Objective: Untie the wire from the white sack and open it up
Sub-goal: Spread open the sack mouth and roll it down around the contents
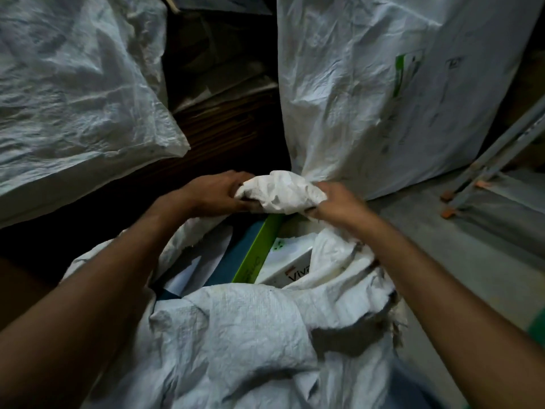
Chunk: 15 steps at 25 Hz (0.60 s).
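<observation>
Left grip [218,193] and right grip [339,202] are clenched on the bunched rim of the white sack [236,335], whose mouth gapes beneath them; the rim is best drawn apart evenly, without tearing.

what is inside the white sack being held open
A green-edged blue box and a white box marked Viva show in the mouth. Anything deeper is covered by the sack cloth.
</observation>
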{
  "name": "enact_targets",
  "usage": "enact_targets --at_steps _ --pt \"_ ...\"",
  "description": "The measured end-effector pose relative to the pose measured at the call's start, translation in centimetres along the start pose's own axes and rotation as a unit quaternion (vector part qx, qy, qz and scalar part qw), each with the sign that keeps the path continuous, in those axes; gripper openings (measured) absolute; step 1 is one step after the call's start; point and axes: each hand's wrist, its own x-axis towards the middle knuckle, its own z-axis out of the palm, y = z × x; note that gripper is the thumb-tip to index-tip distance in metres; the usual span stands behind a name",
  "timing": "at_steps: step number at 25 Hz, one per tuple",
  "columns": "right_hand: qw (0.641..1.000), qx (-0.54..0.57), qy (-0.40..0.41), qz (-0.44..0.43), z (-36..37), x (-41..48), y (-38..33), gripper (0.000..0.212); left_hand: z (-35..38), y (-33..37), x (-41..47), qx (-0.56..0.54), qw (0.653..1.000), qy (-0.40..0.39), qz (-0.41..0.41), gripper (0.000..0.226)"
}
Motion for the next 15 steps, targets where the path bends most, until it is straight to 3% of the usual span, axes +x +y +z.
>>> enact_targets --at_steps 2,5,7,8,10,12,15 --pt "0.981 0.17 -0.052 0.083 -1.1 0.6 1.6 0.026 0.3 1.9 -0.1 0.088 0.992 0.054 0.072 0.105" --pt "0.965 0.205 -0.062 0.149 -1.2 0.6 1.8 0.031 1.9 6.2 1.8 0.16 0.974 0.078 0.142 0.104" --pt "0.991 0.099 -0.012 0.088 -1.2 -0.7 0.4 0.041 3.2 7.2 2.9 0.201 0.965 0.085 0.147 0.091" --pt "0.998 -0.005 0.025 0.05 -0.7 -2.3 -0.2 0.051 3.2 7.1 3.1 0.207 0.962 0.083 0.155 0.082" --pt "0.972 -0.21 0.108 -0.016 0.7 -7.3 -1.8 0.071 2.1 6.8 3.5 0.195 0.964 0.079 0.161 0.06" --pt "0.959 -0.268 0.085 -0.038 3.3 -12.3 -2.9 0.082 0.7 7.1 4.6 0.179 0.973 0.066 0.127 0.045" --pt "0.969 -0.242 0.028 0.036 5.2 -15.2 -1.2 0.095 -0.4 7.8 5.5 0.077 0.995 -0.03 0.059 0.044"
